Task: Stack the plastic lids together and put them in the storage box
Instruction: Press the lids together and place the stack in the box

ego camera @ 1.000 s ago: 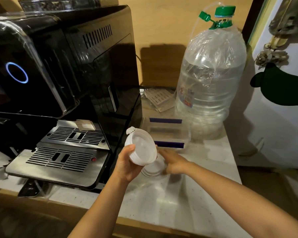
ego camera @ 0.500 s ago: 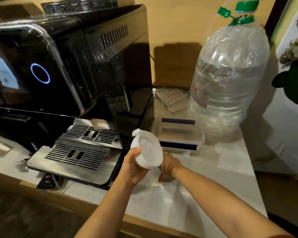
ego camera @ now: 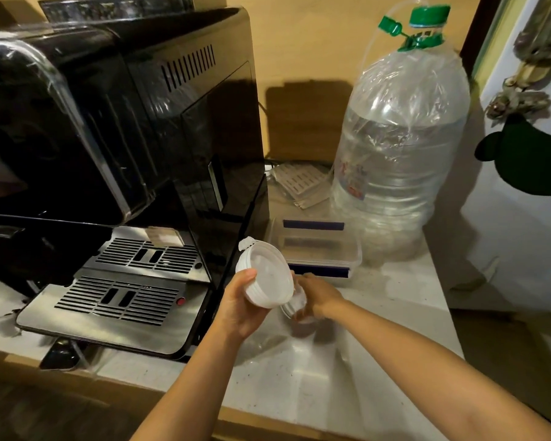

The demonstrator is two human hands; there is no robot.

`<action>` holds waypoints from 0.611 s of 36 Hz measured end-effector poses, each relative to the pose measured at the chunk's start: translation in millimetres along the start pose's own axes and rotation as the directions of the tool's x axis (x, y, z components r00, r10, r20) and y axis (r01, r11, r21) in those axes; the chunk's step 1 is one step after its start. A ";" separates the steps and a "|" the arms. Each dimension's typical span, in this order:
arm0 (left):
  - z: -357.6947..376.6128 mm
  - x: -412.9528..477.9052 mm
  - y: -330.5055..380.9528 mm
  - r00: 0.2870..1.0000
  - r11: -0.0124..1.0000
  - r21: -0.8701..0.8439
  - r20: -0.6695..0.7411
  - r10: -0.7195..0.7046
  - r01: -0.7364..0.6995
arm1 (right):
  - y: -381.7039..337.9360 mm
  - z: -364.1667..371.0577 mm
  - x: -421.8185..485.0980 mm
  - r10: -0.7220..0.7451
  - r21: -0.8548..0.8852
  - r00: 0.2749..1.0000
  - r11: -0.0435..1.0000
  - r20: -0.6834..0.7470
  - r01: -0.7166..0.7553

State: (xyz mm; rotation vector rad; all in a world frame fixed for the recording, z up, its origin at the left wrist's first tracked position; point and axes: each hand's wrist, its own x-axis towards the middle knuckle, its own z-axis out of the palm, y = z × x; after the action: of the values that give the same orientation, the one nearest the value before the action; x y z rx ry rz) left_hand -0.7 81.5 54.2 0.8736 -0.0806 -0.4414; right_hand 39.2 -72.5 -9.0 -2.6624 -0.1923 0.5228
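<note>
My left hand (ego camera: 240, 308) holds a stack of round translucent white plastic lids (ego camera: 266, 276), tilted up on edge above the counter. Just to the right and lower, my right hand (ego camera: 317, 296) grips another clear lid (ego camera: 295, 307) close to the counter; the stack partly hides it. Behind both hands sits the clear rectangular storage box (ego camera: 355, 254) with dark blue clips, open on top; what lies inside I cannot tell.
A black coffee machine (ego camera: 124, 122) with a steel drip tray (ego camera: 115, 300) fills the left. A large water bottle (ego camera: 401, 144) with a green cap stands behind the box. The pale counter (ego camera: 379, 329) ends at the front edge; a white wall is at right.
The lid stack in my left hand has stayed raised. My right hand has lifted its lid off the counter and drawn it closer under the stack. The camera has shifted.
</note>
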 end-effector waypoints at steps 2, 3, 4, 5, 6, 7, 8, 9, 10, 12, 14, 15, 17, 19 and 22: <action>1.4 3.2 -0.3 1.000 1.000 0.006 -0.012 0.001 -0.001 | 8.4 -8.5 -2.4 0.007 0.144 1.000 0.990 -0.024 -0.003; 2.0 5.1 -0.4 1.000 1.000 -0.001 -0.023 -0.001 0.001 | 13.0 -13.7 -4.5 0.006 0.218 1.000 0.976 -0.030 0.001; 2.0 7.6 -0.6 1.000 1.000 -0.010 -0.030 0.001 -0.001 | 17.8 -19.3 -7.5 0.006 0.293 0.999 0.956 -0.038 0.005; 2.1 10.1 -0.8 1.000 1.000 -0.016 -0.030 0.008 -0.009 | 22.6 -25.2 -11.4 0.015 0.374 0.999 0.927 -0.042 0.002; 1.7 12.2 -1.2 1.000 1.000 -0.020 -0.027 0.015 -0.015 | 26.1 -31.7 -16.0 0.032 0.459 0.999 0.889 -0.044 -0.009; 2.4 14.8 -1.5 1.000 1.000 -0.021 -0.026 0.015 -0.016 | 29.7 -38.7 -21.6 0.053 0.536 0.998 0.844 -0.042 -0.022; 2.1 16.7 -1.5 0.999 1.000 -0.021 -0.032 0.011 -0.012 | 31.8 -45.3 -26.8 0.065 0.598 0.997 0.801 -0.040 -0.028; 2.2 18.6 -1.8 0.999 1.000 -0.013 -0.044 0.001 -0.002 | 33.6 -52.2 -31.8 0.073 0.644 0.996 0.765 -0.042 -0.029; 2.6 20.7 -2.4 0.998 1.000 -0.006 -0.060 -0.009 0.009 | 35.5 -58.9 -36.5 0.074 0.685 0.996 0.728 -0.046 -0.023; 3.7 24.1 -3.9 0.996 1.000 0.004 -0.085 -0.022 0.023 | 36.0 -72.5 -46.7 0.050 0.773 0.997 0.635 -0.061 0.015; 5.7 27.7 -6.1 0.995 0.999 0.007 -0.088 -0.038 0.039 | 34.3 -85.1 -56.5 0.001 0.848 0.997 0.527 -0.073 0.061; 7.4 29.2 -7.3 0.995 0.999 0.008 -0.085 -0.045 0.046 | 32.9 -91.0 -61.5 -0.030 0.878 0.997 0.472 -0.075 0.080; 10.4 32.0 -10.1 0.995 0.998 0.011 -0.079 -0.060 0.062 | 28.9 -100.5 -69.7 -0.098 0.922 0.993 0.373 -0.067 0.099; 15.3 34.5 -12.7 0.994 0.996 0.039 -0.079 -0.074 0.077 | 23.9 -105.8 -74.5 -0.168 0.952 0.985 0.295 -0.034 0.083; 22.0 38.0 -16.4 0.994 0.994 0.044 -0.061 -0.093 0.096 | 21.2 -104.7 -70.5 -0.264 0.982 0.964 0.182 0.002 0.048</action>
State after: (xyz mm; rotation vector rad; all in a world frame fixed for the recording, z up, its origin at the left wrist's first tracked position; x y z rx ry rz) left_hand 22.8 41.0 51.9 0.9385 0.0045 -0.5039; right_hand 16.2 -145.7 93.4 -1.2456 -0.1077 0.5363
